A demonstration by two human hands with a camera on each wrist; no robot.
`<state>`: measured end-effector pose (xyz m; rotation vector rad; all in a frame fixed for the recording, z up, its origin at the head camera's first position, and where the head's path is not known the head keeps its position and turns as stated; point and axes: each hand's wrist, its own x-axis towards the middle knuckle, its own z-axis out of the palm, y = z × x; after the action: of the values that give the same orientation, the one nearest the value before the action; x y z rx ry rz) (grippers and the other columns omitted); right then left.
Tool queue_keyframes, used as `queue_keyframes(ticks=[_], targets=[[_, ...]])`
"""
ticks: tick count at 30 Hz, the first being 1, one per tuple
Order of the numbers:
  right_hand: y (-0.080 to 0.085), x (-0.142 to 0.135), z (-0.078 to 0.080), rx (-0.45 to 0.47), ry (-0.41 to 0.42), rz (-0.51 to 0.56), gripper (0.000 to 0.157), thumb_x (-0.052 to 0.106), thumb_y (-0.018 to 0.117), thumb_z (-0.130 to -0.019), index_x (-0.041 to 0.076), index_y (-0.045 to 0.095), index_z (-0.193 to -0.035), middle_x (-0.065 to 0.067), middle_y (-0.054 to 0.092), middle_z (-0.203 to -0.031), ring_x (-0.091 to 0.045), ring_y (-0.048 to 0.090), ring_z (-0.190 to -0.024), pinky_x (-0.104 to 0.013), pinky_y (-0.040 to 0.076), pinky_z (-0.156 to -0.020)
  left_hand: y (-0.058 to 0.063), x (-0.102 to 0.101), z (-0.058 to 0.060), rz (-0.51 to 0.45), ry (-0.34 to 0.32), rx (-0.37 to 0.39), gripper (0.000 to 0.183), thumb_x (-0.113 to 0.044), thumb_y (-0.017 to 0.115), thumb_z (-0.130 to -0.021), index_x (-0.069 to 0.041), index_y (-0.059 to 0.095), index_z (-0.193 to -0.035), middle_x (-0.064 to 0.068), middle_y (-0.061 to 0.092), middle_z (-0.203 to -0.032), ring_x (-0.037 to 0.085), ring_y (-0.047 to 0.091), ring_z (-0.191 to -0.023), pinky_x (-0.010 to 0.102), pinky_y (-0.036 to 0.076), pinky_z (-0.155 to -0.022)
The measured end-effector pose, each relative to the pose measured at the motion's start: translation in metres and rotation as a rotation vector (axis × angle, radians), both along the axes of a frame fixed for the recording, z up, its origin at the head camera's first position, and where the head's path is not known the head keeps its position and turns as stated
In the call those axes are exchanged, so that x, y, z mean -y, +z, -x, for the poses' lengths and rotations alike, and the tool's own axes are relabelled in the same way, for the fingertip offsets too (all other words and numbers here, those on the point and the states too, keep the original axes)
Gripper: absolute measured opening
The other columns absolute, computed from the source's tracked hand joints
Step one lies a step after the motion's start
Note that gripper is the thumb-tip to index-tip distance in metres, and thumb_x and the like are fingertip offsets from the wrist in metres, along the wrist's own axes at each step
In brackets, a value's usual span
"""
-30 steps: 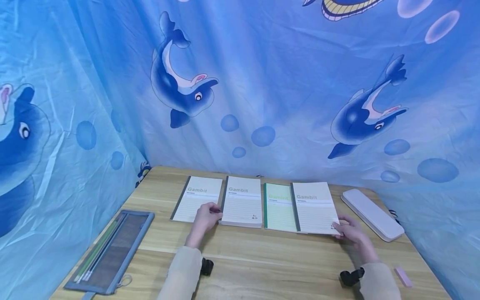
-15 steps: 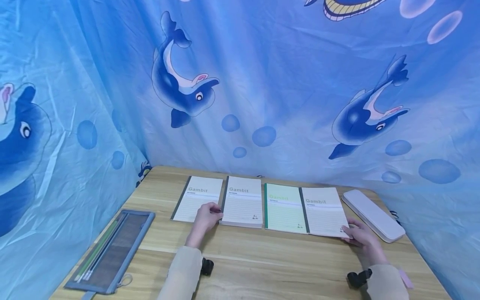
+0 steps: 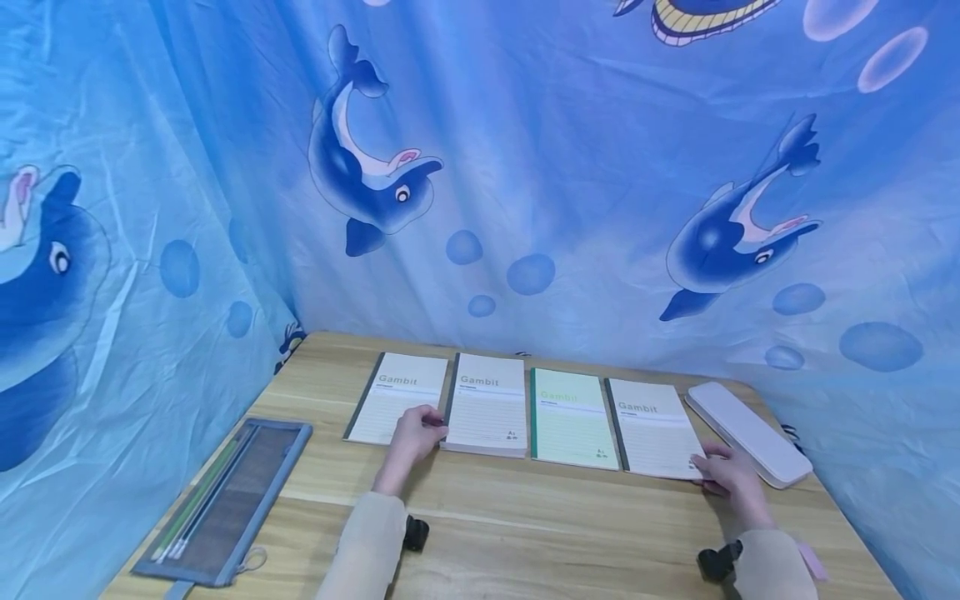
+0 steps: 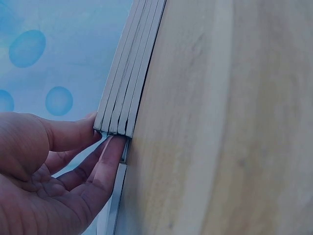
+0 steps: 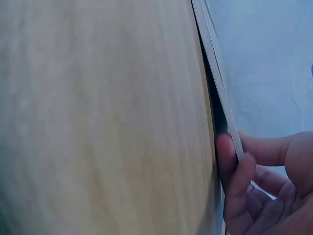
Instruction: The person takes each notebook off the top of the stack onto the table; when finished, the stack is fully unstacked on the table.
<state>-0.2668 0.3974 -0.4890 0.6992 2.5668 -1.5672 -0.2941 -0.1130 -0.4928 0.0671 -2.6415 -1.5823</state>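
Note:
Several Gambit notebooks lie in a row along the back of the wooden table. My left hand (image 3: 415, 437) reaches over the lower right of the leftmost white notebook (image 3: 397, 392). Its thumb and a finger grip the near left corner of a thicker notebook stack (image 3: 487, 412); the left wrist view shows the stack's layered edges (image 4: 129, 68). To the right of it lies a green-spined notebook (image 3: 572, 425). At the row's right end my right hand (image 3: 731, 479) pinches the near right corner of a white notebook (image 3: 651, 425), edge slightly raised in the right wrist view.
Right of the row is a pale hard case (image 3: 750, 435), close to my right hand. A mesh pencil pouch (image 3: 225, 500) with pencils lies at the left. A pink eraser-like block (image 3: 812, 560) is partly hidden by the right sleeve. A blue dolphin curtain (image 3: 480, 167) hangs behind.
My right hand has drawn the right white notebook rightwards, off the green-spined one it overlapped; a narrow gap now lies between them. My left hand has stayed at the stack.

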Motion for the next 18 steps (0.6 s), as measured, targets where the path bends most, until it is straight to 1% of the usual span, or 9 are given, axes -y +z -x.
queue_keyframes(ticks=[2,5,12,18], targets=[[-0.0006,-0.0009,-0.0006,-0.001,-0.015,-0.058,0.058,0.012,0.064,-0.093,-0.017,0.040,-0.136,-0.025,0.060,-0.104,-0.014,0.061,-0.071,-0.022,0.051,-0.055,0.0006,-0.0002,0.0000,0.001,0.001,0.003,0.021,0.003,0.073,-0.083,0.006,0.068,-0.103,0.014,0.069,-0.094,0.029,0.065,-0.089,0.045,0.054,-0.085],[-0.0012,-0.0011,-0.0015,-0.006,-0.036,-0.102,0.054,0.014,0.065,-0.092,-0.017,0.046,-0.131,-0.029,0.060,-0.107,-0.017,0.062,-0.073,-0.023,0.050,-0.055,0.0013,-0.0007,0.0002,0.000,-0.002,0.001,0.021,0.003,0.073,-0.082,0.006,0.068,-0.102,0.013,0.069,-0.094,0.029,0.065,-0.089,0.045,0.054,-0.085],[0.0004,0.0039,-0.0047,-0.033,-0.055,-0.185,0.049,0.016,0.067,-0.090,-0.016,0.053,-0.125,-0.033,0.059,-0.112,-0.026,0.062,-0.083,-0.022,0.046,-0.052,0.0008,-0.0010,0.0007,-0.005,0.000,-0.005,0.020,0.003,0.073,-0.082,0.006,0.068,-0.102,0.014,0.069,-0.093,0.029,0.065,-0.088,0.045,0.054,-0.084],[0.0019,0.0069,-0.0063,-0.038,-0.053,-0.214,0.047,0.016,0.068,-0.089,-0.016,0.056,-0.122,-0.032,0.061,-0.110,-0.029,0.062,-0.085,-0.024,0.046,-0.053,-0.0003,-0.0005,0.0005,0.000,0.002,-0.010,0.021,0.003,0.073,-0.082,0.006,0.068,-0.102,0.014,0.069,-0.093,0.029,0.066,-0.088,0.045,0.054,-0.085]])
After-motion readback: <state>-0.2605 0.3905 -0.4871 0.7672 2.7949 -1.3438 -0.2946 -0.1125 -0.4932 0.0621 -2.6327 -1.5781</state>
